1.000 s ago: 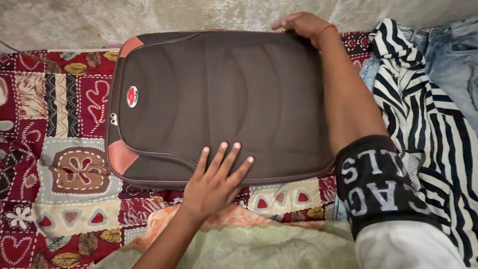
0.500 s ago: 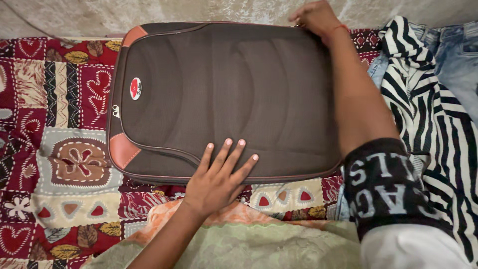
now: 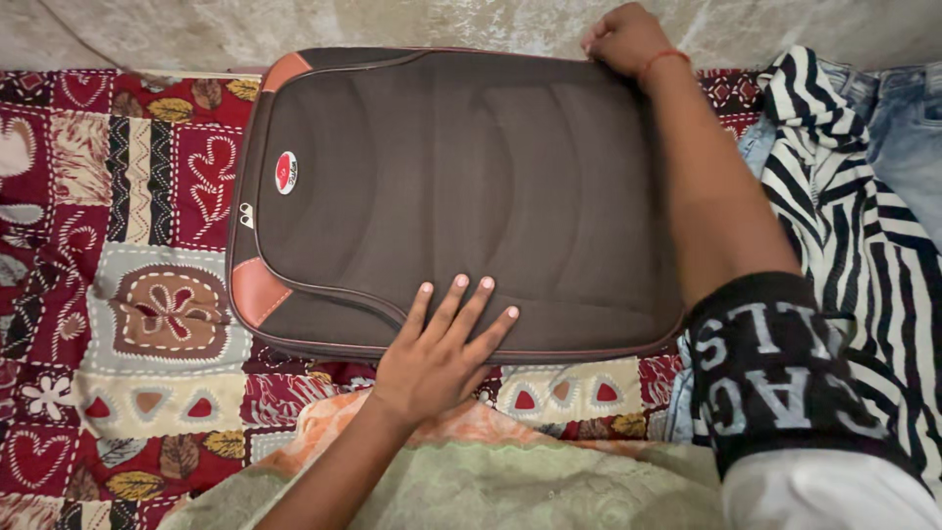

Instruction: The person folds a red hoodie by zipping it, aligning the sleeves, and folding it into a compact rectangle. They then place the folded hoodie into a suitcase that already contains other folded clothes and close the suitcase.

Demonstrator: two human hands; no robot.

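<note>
Suitcase (one, brown), two hands, left hand, right hand

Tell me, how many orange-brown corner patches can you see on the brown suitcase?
2, both at the left end of the brown suitcase: far corner patch and near corner patch. Right-end corners may hide under the arm.

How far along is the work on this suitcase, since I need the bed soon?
Done: the brown suitcase lies flat on the quilt with its lid down and its zip pulls together at one end. In hand: the left hand presses flat on the near edge, and the right hand curls over the far corner. Left: a striped garment and jeans lie outside it.
</note>
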